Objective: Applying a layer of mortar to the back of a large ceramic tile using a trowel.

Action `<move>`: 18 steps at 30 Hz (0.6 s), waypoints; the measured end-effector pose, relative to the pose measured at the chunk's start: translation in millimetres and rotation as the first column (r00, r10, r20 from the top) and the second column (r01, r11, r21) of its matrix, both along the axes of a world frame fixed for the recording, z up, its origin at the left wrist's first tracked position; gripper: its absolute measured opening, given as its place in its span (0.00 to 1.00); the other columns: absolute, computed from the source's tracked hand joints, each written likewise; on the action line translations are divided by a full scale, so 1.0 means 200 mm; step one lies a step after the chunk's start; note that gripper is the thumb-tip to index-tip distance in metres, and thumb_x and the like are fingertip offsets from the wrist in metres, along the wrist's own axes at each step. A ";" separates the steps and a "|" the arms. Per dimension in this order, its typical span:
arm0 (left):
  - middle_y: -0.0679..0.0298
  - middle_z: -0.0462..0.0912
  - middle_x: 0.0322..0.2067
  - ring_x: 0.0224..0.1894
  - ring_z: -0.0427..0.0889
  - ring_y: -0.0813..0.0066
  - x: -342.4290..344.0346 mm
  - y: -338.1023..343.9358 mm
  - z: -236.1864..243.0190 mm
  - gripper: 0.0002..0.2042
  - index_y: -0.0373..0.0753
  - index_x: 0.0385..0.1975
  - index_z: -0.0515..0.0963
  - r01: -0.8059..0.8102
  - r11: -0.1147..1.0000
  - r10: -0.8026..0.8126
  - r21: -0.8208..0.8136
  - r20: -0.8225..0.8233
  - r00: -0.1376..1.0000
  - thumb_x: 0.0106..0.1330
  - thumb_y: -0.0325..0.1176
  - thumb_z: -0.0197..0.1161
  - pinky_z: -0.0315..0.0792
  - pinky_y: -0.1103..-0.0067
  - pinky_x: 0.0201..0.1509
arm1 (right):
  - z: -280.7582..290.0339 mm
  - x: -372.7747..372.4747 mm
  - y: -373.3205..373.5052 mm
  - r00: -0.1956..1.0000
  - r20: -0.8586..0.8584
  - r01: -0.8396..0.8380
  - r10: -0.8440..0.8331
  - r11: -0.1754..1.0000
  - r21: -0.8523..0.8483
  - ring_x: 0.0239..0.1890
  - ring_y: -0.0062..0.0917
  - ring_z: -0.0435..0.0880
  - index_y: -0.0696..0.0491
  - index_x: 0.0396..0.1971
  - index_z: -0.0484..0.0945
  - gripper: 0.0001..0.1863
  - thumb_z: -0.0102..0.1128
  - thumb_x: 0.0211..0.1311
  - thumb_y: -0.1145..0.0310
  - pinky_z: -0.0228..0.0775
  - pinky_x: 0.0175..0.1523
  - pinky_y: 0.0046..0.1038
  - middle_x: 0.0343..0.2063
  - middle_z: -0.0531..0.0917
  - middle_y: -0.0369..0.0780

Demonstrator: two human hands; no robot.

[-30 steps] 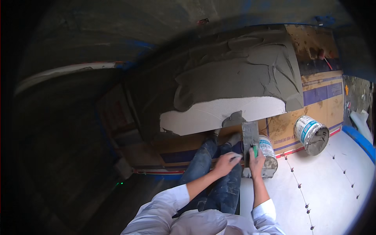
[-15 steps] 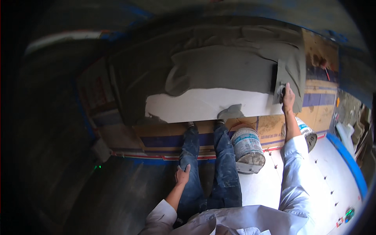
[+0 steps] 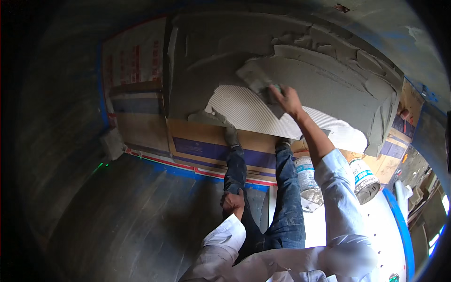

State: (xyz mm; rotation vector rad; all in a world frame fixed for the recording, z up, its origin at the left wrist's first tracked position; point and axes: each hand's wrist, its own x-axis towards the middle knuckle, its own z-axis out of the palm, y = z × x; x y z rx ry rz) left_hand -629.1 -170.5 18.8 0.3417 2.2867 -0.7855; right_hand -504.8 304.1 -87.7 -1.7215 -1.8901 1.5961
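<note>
A large panel point(image 3: 291, 35) carries grey mortar point(image 3: 343, 80) over most of its face, with a bare white ribbed strip point(image 3: 319, 120) along the lower edge. My right hand point(image 3: 287, 98) grips a flat trowel point(image 3: 253, 75), its blade angled across the mortar and the strip near the middle. My left hand point(image 3: 232, 203) is closed beside my left leg, low in the view; whether it holds anything is hidden. My shoes and jeans show just below the panel's lower edge.
Two mortar buckets point(image 3: 305, 174) stand at lower right on a white floor covering point(image 3: 380, 235) edged with blue tape. Cardboard point(image 3: 197, 148) lies around the panel. A dark floor point(image 3: 141, 221) is at lower left, a dark wall at far left, clutter point(image 3: 425, 197) at far right.
My right hand moved from low beside the buckets up onto the panel's right end, then swept left with the trowel. My left hand dropped to my leg. The view has turned.
</note>
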 end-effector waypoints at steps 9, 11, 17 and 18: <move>0.50 0.90 0.48 0.49 0.91 0.49 -0.14 -0.20 -0.04 0.40 0.34 0.55 0.82 -0.001 0.999 0.003 0.042 -0.034 0.999 0.60 0.69 0.69 0.82 0.57 0.59 | -0.03 -0.46 -0.20 0.680 0.425 -0.717 0.597 0.419 0.557 0.38 0.45 0.93 0.51 0.54 0.87 0.30 0.58 0.76 0.37 0.86 0.45 0.47 0.34 0.92 0.49; 0.48 0.90 0.48 0.49 0.90 0.49 -0.16 -0.21 -0.02 0.39 0.33 0.54 0.82 -0.047 0.999 0.047 0.004 -0.056 0.997 0.59 0.68 0.71 0.82 0.57 0.58 | 0.06 -0.53 -0.08 0.847 0.306 -0.532 0.436 0.692 0.488 0.39 0.51 0.91 0.51 0.50 0.87 0.29 0.58 0.76 0.37 0.84 0.44 0.49 0.33 0.90 0.53; 0.46 0.88 0.52 0.55 0.88 0.46 -0.15 -0.28 -0.04 0.36 0.35 0.55 0.81 -0.146 0.987 0.149 0.064 -0.040 0.988 0.61 0.63 0.72 0.80 0.56 0.61 | -0.04 -0.83 0.09 0.771 0.309 -0.603 0.557 0.794 0.075 0.42 0.55 0.90 0.51 0.46 0.88 0.32 0.58 0.75 0.33 0.82 0.47 0.53 0.37 0.90 0.52; 0.46 0.88 0.52 0.55 0.88 0.46 -0.18 -0.32 -0.03 0.36 0.35 0.55 0.81 -0.165 0.985 0.168 0.057 -0.056 0.984 0.61 0.63 0.72 0.80 0.56 0.61 | -0.04 -0.86 -0.05 0.768 0.302 -0.609 0.566 0.790 0.069 0.42 0.55 0.90 0.51 0.46 0.88 0.32 0.58 0.75 0.33 0.82 0.47 0.53 0.37 0.90 0.52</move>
